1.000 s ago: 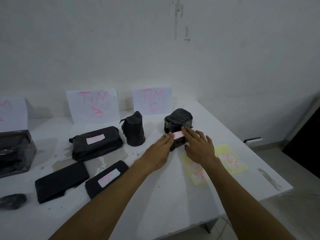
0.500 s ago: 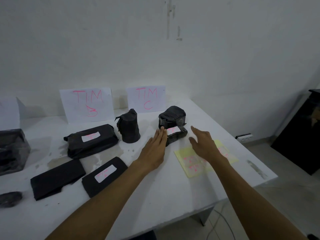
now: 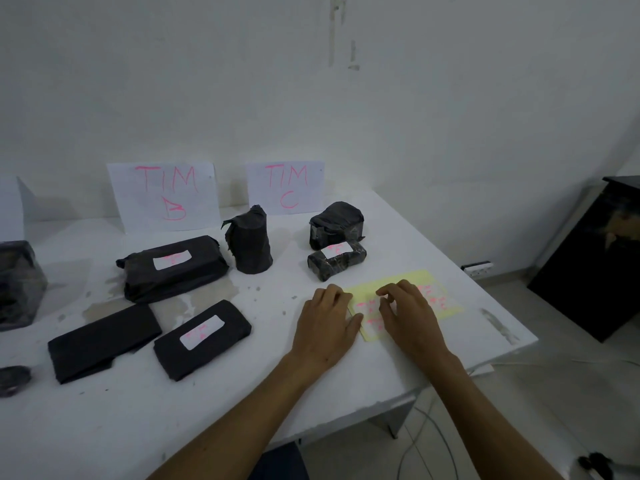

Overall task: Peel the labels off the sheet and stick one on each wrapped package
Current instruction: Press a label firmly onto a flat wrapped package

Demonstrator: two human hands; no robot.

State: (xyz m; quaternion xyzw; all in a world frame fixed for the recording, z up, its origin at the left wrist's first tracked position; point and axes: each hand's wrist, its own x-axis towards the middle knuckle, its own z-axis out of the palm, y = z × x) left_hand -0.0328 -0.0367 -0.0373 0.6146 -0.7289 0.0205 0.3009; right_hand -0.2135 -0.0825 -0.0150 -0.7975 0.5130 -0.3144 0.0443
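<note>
Left hand (image 3: 327, 332) lies flat, pinning the label sheet (image 3: 443, 299) at centre right; right hand (image 3: 408, 315) has fingers curled, holding nothing: lift a label's corner slowly

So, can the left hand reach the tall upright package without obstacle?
Probably yes. The left hand rests at the label sheet, and only bare table lies between it and the tall upright package.

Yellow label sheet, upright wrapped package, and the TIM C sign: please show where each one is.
Yellow label sheet (image 3: 420, 279): head view, bare far edge.
Upright wrapped package (image 3: 250, 242): head view, middle of its side.
TIM C sign (image 3: 286, 186): head view, centre of paper.
</note>
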